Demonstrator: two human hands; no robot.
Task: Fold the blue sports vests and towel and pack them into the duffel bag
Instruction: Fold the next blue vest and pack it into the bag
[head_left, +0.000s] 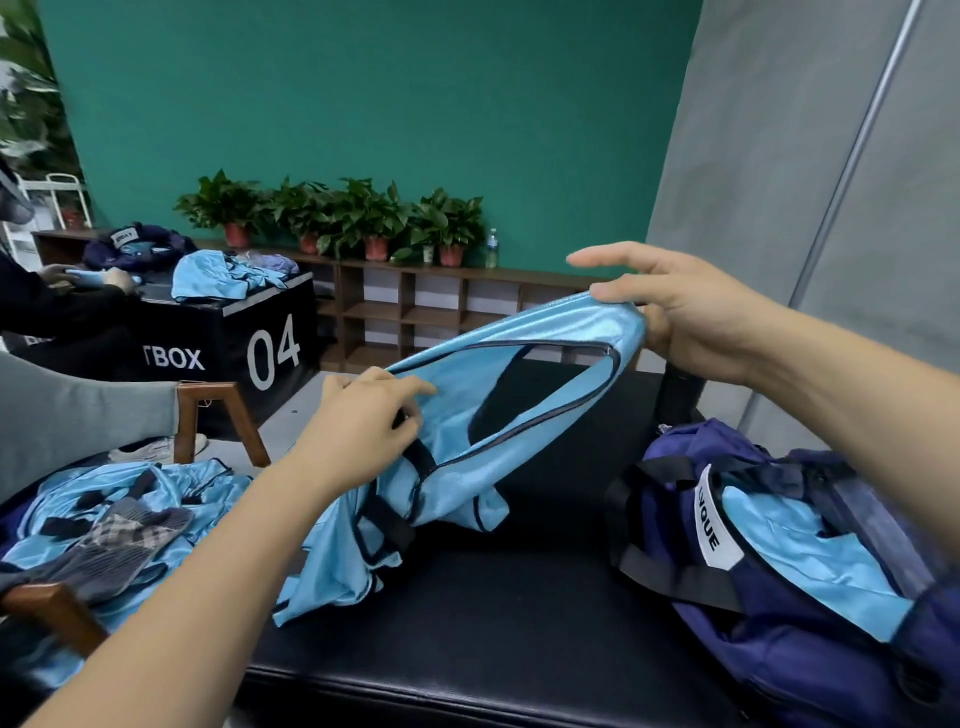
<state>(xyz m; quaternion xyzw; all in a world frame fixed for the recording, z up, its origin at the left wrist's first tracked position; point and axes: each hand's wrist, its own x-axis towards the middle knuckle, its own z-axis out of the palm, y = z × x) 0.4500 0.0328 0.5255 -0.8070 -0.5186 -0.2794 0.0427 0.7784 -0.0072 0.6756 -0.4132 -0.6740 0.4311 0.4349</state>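
— Head view: left hand (358, 421) doing what?
— Pinching the low end of the shiny light-blue vest (519, 327); its length is rising rightward over the black padded bench (519, 597). Right hand (691, 317) is gripping the high end, near the navy fabric duffel bag (779, 665).

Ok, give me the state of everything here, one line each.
held vest, unfolded, stretched between both hands.
left hand, grips the held vest.
right hand, pinches the held vest.
duffel bag, open.
packed vest, inside the duffel bag.
towel, crumpled on the vest pile.
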